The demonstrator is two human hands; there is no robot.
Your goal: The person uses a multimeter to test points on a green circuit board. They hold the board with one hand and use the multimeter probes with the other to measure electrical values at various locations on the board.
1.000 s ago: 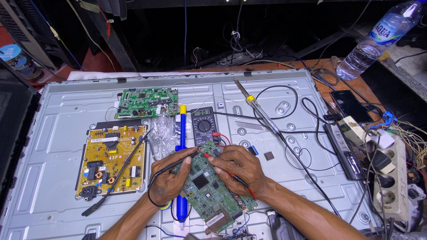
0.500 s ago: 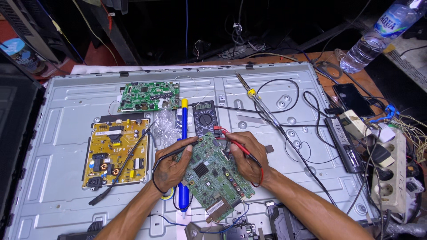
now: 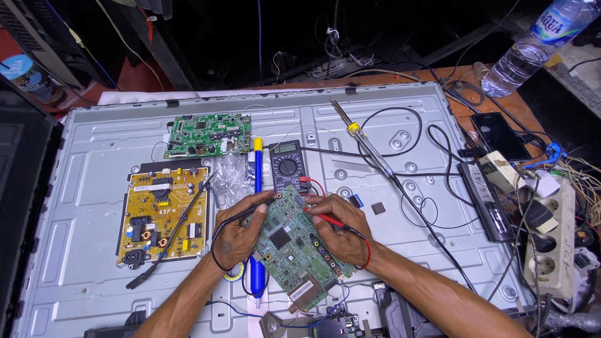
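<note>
We test the green board

Our left hand (image 3: 241, 235) grips the black probe (image 3: 241, 216), our right hand (image 3: 338, 228) pinches the red probe (image 3: 332, 220); both tips have moved up the green board (image 3: 289, 247), lying tilted by the meter (image 3: 288, 166).

The big back panel (image 3: 94, 263) that carries everything is pressed sheet metal, pale grey and matt with a dull sheen along its ribs. At its middle the hands hold a green circuit board (image 3: 289, 245), its lacquered face faintly glossy and studded with matt black chips and bright metal pins, and left of that board lies a mustard-yellow circuit board (image 3: 164, 214) with a smoother, shinier coat. Beyond the panel's right edge the counter (image 3: 468, 114) shows bare reddish-brown wood, on which stand a clear glossy plastic bottle (image 3: 532, 45) and an off-white matt plastic power strip (image 3: 551, 247).
</note>
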